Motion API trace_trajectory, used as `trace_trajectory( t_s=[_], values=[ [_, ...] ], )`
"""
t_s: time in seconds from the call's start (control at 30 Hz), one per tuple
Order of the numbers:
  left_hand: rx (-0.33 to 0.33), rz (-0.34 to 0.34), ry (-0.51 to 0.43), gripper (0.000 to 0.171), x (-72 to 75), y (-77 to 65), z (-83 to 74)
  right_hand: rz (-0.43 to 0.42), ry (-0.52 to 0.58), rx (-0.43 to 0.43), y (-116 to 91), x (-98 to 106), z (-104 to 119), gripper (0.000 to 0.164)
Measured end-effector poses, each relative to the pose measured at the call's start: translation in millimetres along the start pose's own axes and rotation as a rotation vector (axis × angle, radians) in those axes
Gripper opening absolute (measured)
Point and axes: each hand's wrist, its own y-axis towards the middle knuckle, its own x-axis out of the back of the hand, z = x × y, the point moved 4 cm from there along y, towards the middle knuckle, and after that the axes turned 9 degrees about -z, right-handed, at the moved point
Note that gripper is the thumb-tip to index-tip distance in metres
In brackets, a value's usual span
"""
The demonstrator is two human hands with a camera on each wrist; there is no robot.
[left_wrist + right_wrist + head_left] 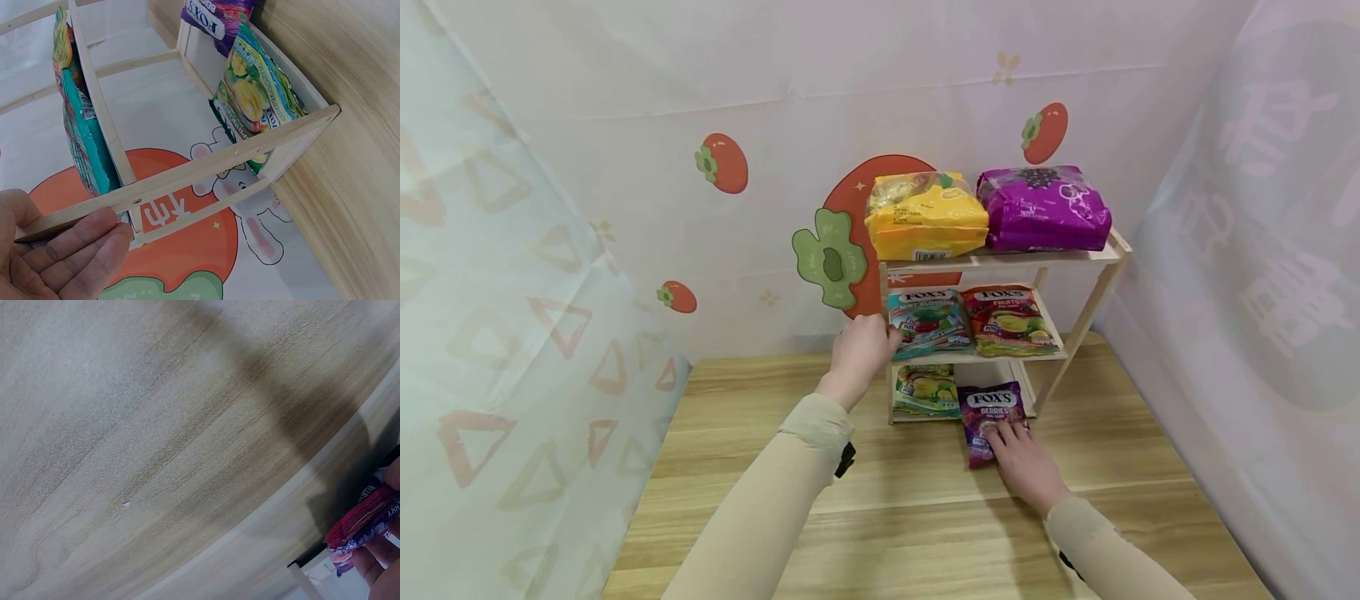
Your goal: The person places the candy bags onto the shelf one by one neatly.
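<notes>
My left hand [859, 352] holds the left front post of a small wooden shelf rack [1079, 333]; the left wrist view shows the thumb and fingers around that post [187, 170]. In my right hand [1032, 468] is a purple Fox's Berries candy bag [992, 403], its far end at the bottom shelf's right part and its near end out over the table. The right wrist view catches only an edge of this bag [365, 520], between thumb and fingers. Left of it, a green-and-yellow candy bag [927, 392] lies on the bottom shelf.
On the middle shelf lie a teal Mint Blossom bag [929, 323] and a red-orange Fruits bag [1009, 322]. A yellow bag [928, 218] and a purple bag [1043, 208] sit on top. The rack stands on a wooden table [760, 433], with printed cloth [625, 167] behind.
</notes>
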Motion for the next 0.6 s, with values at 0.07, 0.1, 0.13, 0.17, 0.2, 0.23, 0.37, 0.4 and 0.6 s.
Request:
trace_trajectory(
  t_s=[0.07, 0.1, 0.13, 0.17, 0.2, 0.23, 0.37, 0.4, 0.6],
  values=[
    [-0.001, -0.003, 0.0, 0.043, 0.0, 0.1, 0.1, -0.02, 0.001, 0.003, 0, 0, -1, 0.04],
    [-0.001, -0.004, 0.0, 0.043, -0.1, 0.1, 0.3, -0.03, 0.003, 0.005, 0, 1, -1, 0.04],
    [0.0, -0.004, -0.001, 0.043, -0.2, 0.1, 0.6, -0.04, 0.003, 0.006, 0, 1, -2, 0.039],
    [0.001, -0.004, -0.001, 0.043, -0.2, 0.1, 0.7, -0.047, 0.003, 0.005, 1, 2, -2, 0.038],
    [0.001, -0.005, -0.002, 0.043, -0.3, 0.1, 1.0, -0.053, -0.001, 0.005, 1, 2, -3, 0.036],
    [0.001, -0.006, -0.003, 0.043, -0.4, 0.2, 1.1, -0.059, -0.003, 0.002, 1, 3, -3, 0.035],
    [-0.001, -0.005, -0.004, 0.043, -1.2, 0.3, 1.6, -0.057, -0.02, -0.013, 4, 4, -6, 0.033],
    [0.0, -0.005, -0.005, 0.043, -1.1, 0.2, 1.6, -0.052, -0.026, -0.016, 5, 4, -7, 0.035],
    [-0.011, -0.007, -0.001, 0.042, -0.5, 0.0, 0.8, -0.047, -0.046, -0.017, 12, 7, -10, 0.043]
  ],
)
